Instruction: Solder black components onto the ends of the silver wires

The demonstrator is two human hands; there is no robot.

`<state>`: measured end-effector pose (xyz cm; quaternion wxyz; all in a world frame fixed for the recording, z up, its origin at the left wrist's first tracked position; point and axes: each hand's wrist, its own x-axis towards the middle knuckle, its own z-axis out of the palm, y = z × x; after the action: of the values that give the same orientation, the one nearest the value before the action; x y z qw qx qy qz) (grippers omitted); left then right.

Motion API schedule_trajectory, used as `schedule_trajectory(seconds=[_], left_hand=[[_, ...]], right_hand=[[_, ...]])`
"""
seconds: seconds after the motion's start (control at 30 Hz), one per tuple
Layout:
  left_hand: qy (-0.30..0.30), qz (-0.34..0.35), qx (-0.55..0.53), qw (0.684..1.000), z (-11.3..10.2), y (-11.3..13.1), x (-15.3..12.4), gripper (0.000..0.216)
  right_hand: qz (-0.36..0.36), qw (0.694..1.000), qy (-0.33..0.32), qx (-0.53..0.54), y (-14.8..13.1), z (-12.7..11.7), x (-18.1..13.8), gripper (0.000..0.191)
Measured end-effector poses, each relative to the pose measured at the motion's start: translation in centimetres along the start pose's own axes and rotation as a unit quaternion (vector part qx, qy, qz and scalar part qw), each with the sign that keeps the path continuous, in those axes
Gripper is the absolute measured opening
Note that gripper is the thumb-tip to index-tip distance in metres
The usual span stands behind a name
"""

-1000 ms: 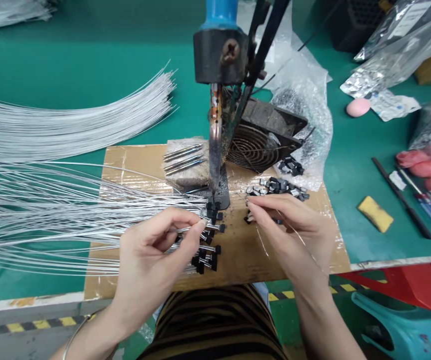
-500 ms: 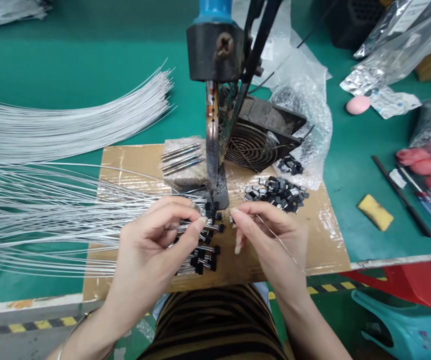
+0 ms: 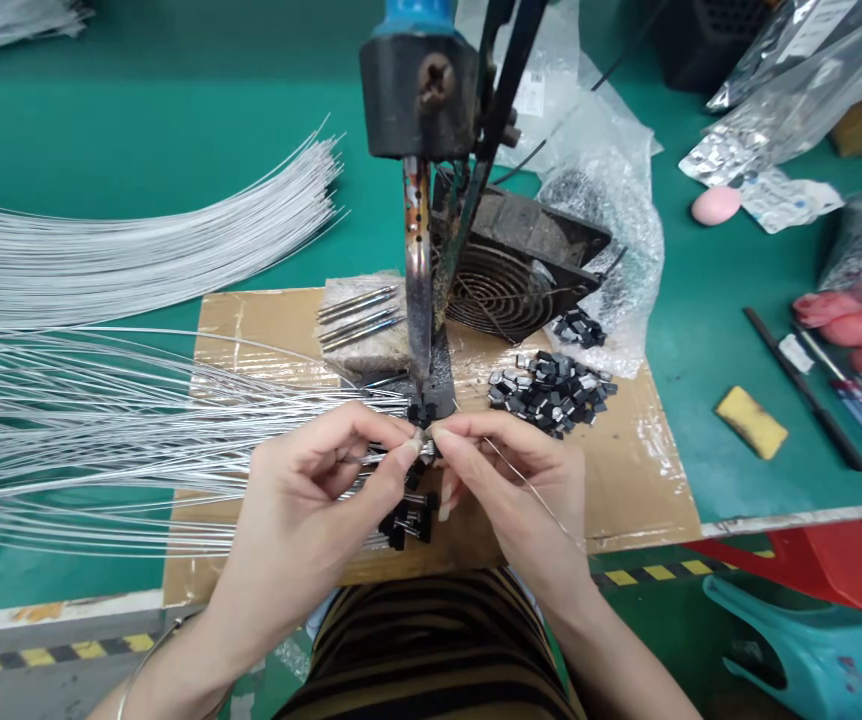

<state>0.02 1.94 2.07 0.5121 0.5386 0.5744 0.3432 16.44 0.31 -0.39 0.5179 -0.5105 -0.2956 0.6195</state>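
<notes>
Presently, we locate the small connector point(image 3: 430, 448) where the fingertips of both hands meet, just on our side of the soldering iron point(image 3: 417, 310). Only part of it shows: a small dark and silvery body, mostly covered by the fingers. The right hand point(image 3: 525, 485) grips it between thumb and forefinger, with a thin metal strand point(image 3: 515, 472) running across that hand. The left hand point(image 3: 315, 490) is closed in a fine pinch on what we take to be a white wire end. We cannot tell whether wire and connector are joined.

Beside the left hand, we see black connector ends point(image 3: 399, 530) terminating some of the lower wires point(image 3: 93, 430); we judge these done. To the right, a pile of loose connectors point(image 3: 551, 395) lies unattached on the cardboard point(image 3: 626, 480). Farther out on the counter point(image 3: 138, 120), the upper wire bundle point(image 3: 176, 245) shows bare ends. Much therefore appears left, in our judgement.
</notes>
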Motion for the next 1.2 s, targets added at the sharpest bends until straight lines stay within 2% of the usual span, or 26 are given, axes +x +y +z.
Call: schedule_trajectory(seconds=[0.63,0.7,0.77,0.87,1.07,1.13,1.2], left_hand=[[-0.002,0.005,-0.04,0.999,0.3,0.3,0.2,0.014],[0.001,0.0,-0.045,0.999,0.4,0.3,0.3,0.013],[0.007,-0.001,-0.047,0.999,0.6,0.3,0.5,0.013],[0.022,0.003,-0.04,0.999,1.0,0.2,0.8,0.013],[0.038,0.007,-0.01,0.999,1.2,0.1,1.3,0.011],[0.044,0.002,0.001,0.999,1.2,0.1,1.4,0.008],[0.054,0.001,0.009,0.999,1.1,0.2,1.5,0.007]], right_hand=[[0.004,1.0,0.003,-0.008,0.2,-0.2,0.0,0.008],[-0.021,0.999,0.008,-0.039,0.3,-0.3,0.0,0.008],[-0.076,0.992,0.009,-0.103,0.6,-0.6,-0.1,0.011],[-0.153,0.968,0.007,-0.2,1.1,-1.0,-0.5,0.033],[-0.157,0.952,-0.021,-0.264,0.9,-1.3,-0.8,0.043],[-0.165,0.943,-0.019,-0.288,0.6,-1.5,-0.7,0.038],[-0.177,0.932,-0.006,-0.315,0.3,-1.6,-0.4,0.019]])
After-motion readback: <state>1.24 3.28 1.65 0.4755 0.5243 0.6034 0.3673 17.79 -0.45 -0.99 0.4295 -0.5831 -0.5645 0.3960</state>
